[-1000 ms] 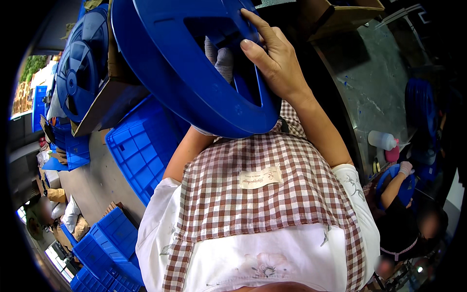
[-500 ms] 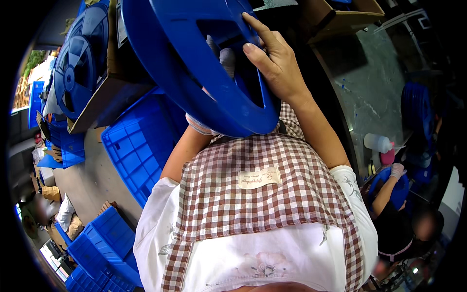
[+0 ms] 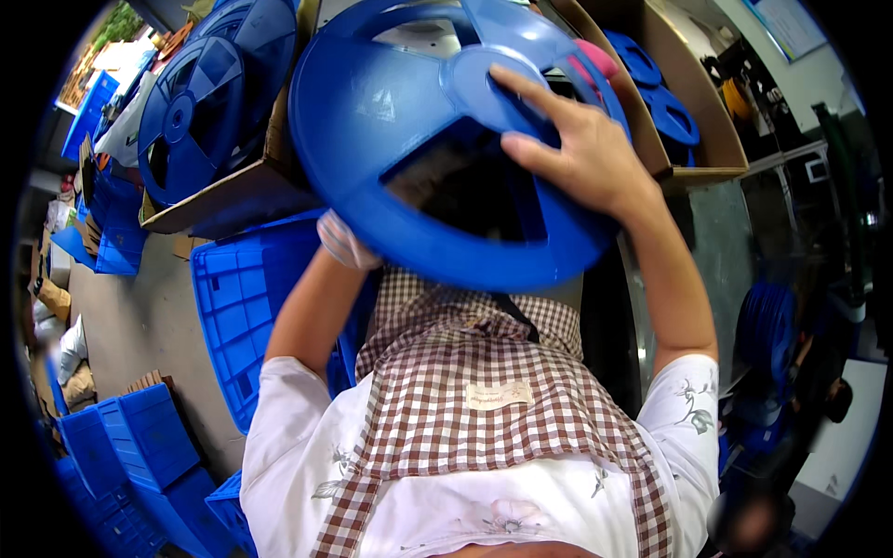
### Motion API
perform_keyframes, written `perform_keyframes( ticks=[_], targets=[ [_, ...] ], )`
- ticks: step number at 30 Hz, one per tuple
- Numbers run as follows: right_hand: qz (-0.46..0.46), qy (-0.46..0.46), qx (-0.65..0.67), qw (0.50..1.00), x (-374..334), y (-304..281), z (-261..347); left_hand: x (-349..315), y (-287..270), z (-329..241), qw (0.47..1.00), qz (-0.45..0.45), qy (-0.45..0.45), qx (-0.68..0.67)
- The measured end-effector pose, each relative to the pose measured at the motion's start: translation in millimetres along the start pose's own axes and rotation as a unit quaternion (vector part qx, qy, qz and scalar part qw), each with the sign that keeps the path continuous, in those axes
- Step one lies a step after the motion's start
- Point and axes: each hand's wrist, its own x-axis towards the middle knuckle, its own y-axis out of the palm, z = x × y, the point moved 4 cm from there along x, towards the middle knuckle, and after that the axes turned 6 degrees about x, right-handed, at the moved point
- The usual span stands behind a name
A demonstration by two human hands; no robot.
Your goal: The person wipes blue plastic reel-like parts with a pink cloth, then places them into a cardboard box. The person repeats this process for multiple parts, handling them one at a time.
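A large blue plastic reel (image 3: 446,244), with wedge-shaped openings and a round hub, is tilted up in front of my checked apron. My bare right hand (image 3: 581,153) lies over its right side, thumb and fingers spread, with the index fingertip at the hub. Behind the reel's lower left edge my left hand goes out of sight; only its pale glove cuff (image 3: 344,240) shows at the wrist, and its fingers are hidden.
A cardboard box (image 3: 228,197) of blue reels (image 3: 191,121) stands left of me. Another cardboard box (image 3: 714,149) with blue parts (image 3: 672,116) is at the right. Blue crates (image 3: 233,316) stand beside me and at lower left. A person (image 3: 777,507) is at lower right.
The reel has turned so its face points more toward me and sits lower in view. My right hand has moved right and down with it. My view has shifted, showing more of the right box.
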Motion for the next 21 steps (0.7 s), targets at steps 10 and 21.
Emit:
perform_keyframes(
  ticks=[10,21],
  targets=[
    [0.09,0.057,-0.103,0.989,186,-66,-18,126,-56,-122,0.993,-0.049,0.101,0.027],
    [0.08,0.036,-0.14,0.986,202,-62,-25,114,-26,-126,0.98,-0.188,0.045,0.055]
  ],
)
